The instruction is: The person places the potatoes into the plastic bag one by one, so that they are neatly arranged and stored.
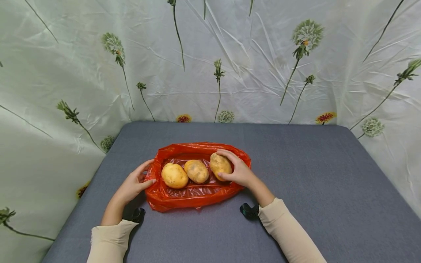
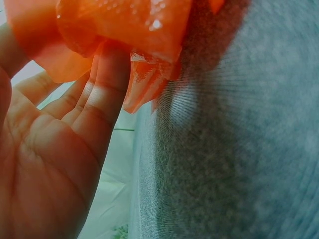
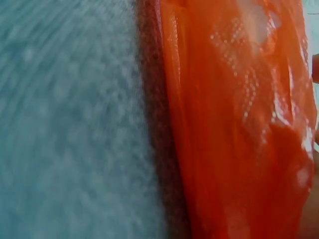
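A red plastic bag [image 1: 194, 202] lies on the grey table with its mouth spread wide and its edge rolled into a rim. Three potatoes sit in a row inside: a left potato [image 1: 174, 175], a middle potato [image 1: 196, 171] and a right potato [image 1: 219, 164]. My right hand [image 1: 238, 170] holds the right potato, thumb on the near side and fingers over its far side. At the bag's left end, my left hand [image 1: 132, 185] touches the rim with thumb and fingers spread. The left wrist view shows its fingers [image 2: 107, 79] fairly straight against the plastic.
The grey cloth-covered table [image 1: 312, 182] extends around the bag. Behind it and along the sides hangs a pale curtain [image 1: 256, 54] printed with flowers. Black straps, a left one [image 1: 138, 215] and a right one [image 1: 249, 210], sit at my wrists.
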The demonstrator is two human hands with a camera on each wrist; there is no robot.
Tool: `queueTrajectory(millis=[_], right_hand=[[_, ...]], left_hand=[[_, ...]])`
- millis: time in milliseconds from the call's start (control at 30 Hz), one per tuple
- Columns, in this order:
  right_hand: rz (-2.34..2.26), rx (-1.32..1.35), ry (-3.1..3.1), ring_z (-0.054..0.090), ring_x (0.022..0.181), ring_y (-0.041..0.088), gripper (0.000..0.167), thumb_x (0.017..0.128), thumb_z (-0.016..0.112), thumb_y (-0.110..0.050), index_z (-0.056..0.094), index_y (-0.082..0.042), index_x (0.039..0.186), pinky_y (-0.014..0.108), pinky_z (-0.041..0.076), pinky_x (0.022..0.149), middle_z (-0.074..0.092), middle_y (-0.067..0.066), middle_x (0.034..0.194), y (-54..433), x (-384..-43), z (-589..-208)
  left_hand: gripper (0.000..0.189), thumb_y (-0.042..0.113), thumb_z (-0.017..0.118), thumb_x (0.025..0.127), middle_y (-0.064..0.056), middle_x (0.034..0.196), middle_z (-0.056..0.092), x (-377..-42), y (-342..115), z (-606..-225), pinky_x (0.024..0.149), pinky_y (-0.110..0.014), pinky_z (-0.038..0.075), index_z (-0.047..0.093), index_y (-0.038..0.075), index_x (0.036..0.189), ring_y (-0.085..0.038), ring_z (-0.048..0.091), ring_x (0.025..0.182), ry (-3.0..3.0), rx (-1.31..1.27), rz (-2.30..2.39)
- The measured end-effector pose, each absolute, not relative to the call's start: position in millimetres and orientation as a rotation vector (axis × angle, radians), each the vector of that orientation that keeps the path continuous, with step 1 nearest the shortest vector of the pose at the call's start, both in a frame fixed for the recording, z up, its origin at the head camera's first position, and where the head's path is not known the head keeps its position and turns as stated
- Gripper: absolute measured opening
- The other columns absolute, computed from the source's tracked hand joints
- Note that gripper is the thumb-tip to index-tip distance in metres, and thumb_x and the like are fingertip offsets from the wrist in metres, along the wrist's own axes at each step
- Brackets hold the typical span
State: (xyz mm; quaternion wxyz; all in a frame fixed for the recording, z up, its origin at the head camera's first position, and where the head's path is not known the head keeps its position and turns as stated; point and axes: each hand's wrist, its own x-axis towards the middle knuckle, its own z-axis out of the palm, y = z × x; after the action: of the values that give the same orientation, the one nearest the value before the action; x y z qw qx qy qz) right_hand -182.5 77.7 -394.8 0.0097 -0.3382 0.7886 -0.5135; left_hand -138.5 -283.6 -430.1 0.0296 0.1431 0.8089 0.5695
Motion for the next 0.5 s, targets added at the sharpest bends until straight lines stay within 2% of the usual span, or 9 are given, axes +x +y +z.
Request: queueTrajectory(millis=[500], right_hand=[[-1.491, -1.048, 2.447, 0.04, 0.118, 0.031, 0.061, 0.072, 0.071, -0.002, 0.044, 0.004, 0.127, 0.046, 0.033, 0.094, 0.04, 0.021, 0.132, 73.7, -184.8, -399.7]], left_hand=[[0.064, 0.0, 0.062, 0.083, -0.027, 0.119, 0.04, -138.4, -284.2, -430.2, 0.066, -0.028, 0.05, 0.028, -0.001, 0.137, -0.02, 0.058, 0.086, 2.5, 0.465, 1.748]])
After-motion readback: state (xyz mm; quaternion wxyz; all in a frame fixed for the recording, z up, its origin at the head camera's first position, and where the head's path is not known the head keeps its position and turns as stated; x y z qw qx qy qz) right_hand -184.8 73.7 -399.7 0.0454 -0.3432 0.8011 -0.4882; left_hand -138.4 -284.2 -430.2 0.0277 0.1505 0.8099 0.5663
